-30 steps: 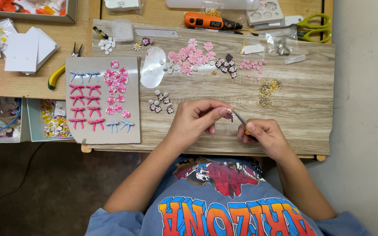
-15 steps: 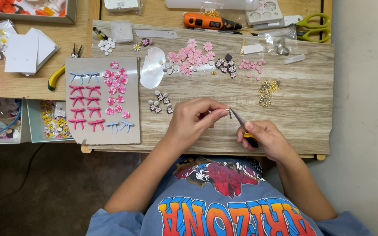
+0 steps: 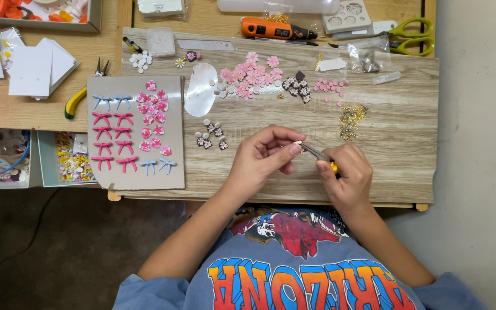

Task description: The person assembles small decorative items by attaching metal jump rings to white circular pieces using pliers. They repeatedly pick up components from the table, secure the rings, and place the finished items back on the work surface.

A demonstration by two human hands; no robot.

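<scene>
My left hand (image 3: pixel 265 155) pinches a tiny pale piece (image 3: pixel 298 143) between thumb and fingertips above the wooden board (image 3: pixel 374 166). My right hand (image 3: pixel 345 172) grips small pliers (image 3: pixel 317 152) with a yellow handle, and their tips meet that piece. Both hands hover near the board's front edge. Just left of my left hand lie a few small flower charms (image 3: pixel 210 135). The piece itself is too small to make out.
A grey card (image 3: pixel 136 172) with pink and blue bows and pink flowers lies at left. Pink flowers (image 3: pixel 248 77), dark charms (image 3: pixel 297 89) and gold findings (image 3: pixel 351 120) are scattered at the back. An orange tool (image 3: pixel 274 28), green scissors (image 3: pixel 411 37) and white cards (image 3: pixel 35 69) lie farther off.
Both hands have stayed in almost the same place. The pliers tips have shifted slightly against the piece in my left fingers.
</scene>
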